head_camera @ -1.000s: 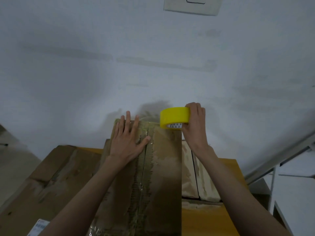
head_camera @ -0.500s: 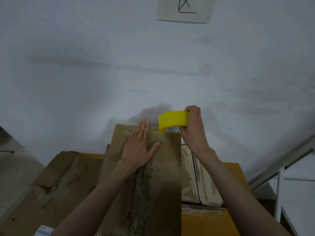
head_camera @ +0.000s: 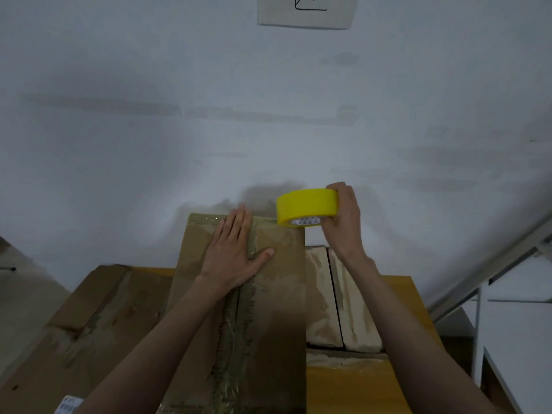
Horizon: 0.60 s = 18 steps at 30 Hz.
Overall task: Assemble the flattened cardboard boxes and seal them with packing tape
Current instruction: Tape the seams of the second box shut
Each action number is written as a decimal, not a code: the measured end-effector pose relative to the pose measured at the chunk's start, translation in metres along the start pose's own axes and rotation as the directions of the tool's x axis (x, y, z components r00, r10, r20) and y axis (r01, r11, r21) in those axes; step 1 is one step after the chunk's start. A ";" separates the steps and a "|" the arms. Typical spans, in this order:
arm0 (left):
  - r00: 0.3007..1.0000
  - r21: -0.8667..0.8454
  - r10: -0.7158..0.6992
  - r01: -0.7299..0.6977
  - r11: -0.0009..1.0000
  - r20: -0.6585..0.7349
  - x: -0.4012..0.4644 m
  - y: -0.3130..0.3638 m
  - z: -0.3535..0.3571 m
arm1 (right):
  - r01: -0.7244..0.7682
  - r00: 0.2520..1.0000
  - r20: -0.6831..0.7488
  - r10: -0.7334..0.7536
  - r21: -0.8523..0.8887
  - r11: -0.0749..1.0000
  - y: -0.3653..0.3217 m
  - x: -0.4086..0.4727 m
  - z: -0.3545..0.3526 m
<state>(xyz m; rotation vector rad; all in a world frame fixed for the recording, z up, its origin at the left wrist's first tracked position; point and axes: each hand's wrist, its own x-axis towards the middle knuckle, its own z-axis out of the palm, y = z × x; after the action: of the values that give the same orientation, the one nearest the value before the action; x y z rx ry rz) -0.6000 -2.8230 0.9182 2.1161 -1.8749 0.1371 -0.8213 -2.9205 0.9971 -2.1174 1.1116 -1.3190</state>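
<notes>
— Tape first: where does the yellow tape roll (head_camera: 307, 206) sit against the cardboard box (head_camera: 277, 309)?

— Just past the box's far right corner, lifted a little above the top panel. The right hand (head_camera: 343, 222) grips it from the right side, fingers curled over the outer rim and the thumb side tucked under, so the roll stands on edge with its broad yellow band facing the camera. A strip of white core with dark printing shows along its lower edge.

— And the other hand?

— The left hand (head_camera: 236, 252) lies flat on the box's top near the far edge, fingers straight and together, thumb spread out to the right. It presses across the centre seam (head_camera: 239, 330) and holds nothing.

— What is the box like?

— Brown corrugated board, long and narrow from this angle, its two top flaps meeting in a dark line down the middle. Over that line runs clear glossy tape, wrinkled and streaked with torn, fuzzy patches of old residue. More shiny film wraps the far edge.

— What lies around the box?

— To its right, touching or just beside it, another carton (head_camera: 340, 300) with paler, scuffed flaps and its own dark seam. To its left, a flattened cardboard sheet (head_camera: 89, 324), creased, with a white printed label (head_camera: 68, 405) at its near corner. All of it rests on a yellow-orange tabletop (head_camera: 358, 389). Beyond the box rises a pale grey wall (head_camera: 209, 115) with a light rectangular plate (head_camera: 307, 10) bearing black pen marks.
</notes>
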 end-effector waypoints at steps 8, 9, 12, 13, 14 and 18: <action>0.999 0.038 -0.030 0.029 0.999 0.022 0.005 0.022 0.003 | -0.104 0.994 -0.057 0.097 -0.135 0.985 0.014 -0.004 -0.011; 0.999 0.041 -0.041 0.041 0.998 0.017 0.006 0.027 0.004 | -0.108 0.993 -0.056 0.102 -0.137 0.985 0.014 -0.002 -0.010; 1.000 -0.016 -0.018 0.018 1.000 0.001 0.010 0.050 0.010 | -0.116 0.992 -0.058 0.109 -0.145 0.983 0.017 0.001 -0.009; 1.000 -0.059 0.006 -0.005 0.998 0.005 0.012 0.060 0.012 | -0.115 0.992 -0.059 0.108 -0.149 0.982 0.018 0.002 -0.009; 1.000 -0.096 0.024 -0.023 0.995 0.010 0.015 0.069 0.014 | -0.108 0.993 -0.054 0.101 -0.152 0.982 0.018 0.002 -0.009; 0.999 -0.089 0.020 -0.017 0.996 0.027 0.021 0.084 0.018 | -0.027 0.999 0.021 0.029 -0.107 0.994 0.020 0.004 -0.016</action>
<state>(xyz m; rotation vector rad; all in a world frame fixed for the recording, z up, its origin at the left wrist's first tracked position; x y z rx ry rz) -0.6820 -2.8558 0.9213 2.0521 -1.8808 0.0279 -0.8425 -2.9344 0.9931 -2.1787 1.2232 -1.2459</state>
